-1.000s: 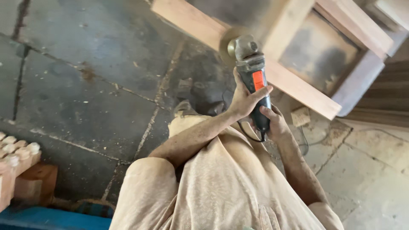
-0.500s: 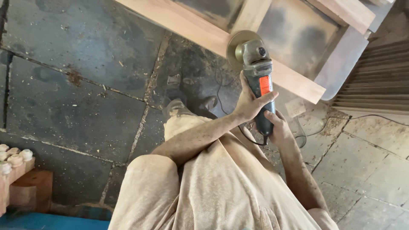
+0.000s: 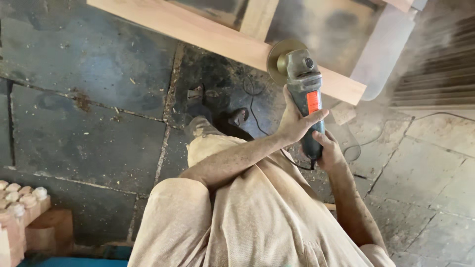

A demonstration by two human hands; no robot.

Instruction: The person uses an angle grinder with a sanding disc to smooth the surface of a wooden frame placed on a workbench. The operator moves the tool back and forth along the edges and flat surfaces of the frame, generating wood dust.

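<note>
I hold a grey angle grinder [image 3: 306, 84] with an orange panel in both hands. My left hand [image 3: 296, 121] wraps the body from the left, just below the head. My right hand [image 3: 327, 151] grips the rear end of the handle, where the black cord [image 3: 252, 113] leaves. The round sanding disc [image 3: 278, 55] rests against the edge of a pale wooden frame rail [image 3: 213, 35] that slants across the top of the view. Fine dust hangs to the right of the frame.
A dark stone-slab floor [image 3: 89, 128] with sawdust lies below. My sandalled foot [image 3: 198, 99] stands under the rail. Turned wooden pieces [image 3: 20, 198] sit at lower left beside a wood block. Stacked boards [image 3: 435, 84] lie at right. A small wood offcut [image 3: 344, 112] lies on the floor.
The grinder and both hands have shifted right along the rail toward its end, while the view has moved so the frame sits higher and further left. More dust shows at right.
</note>
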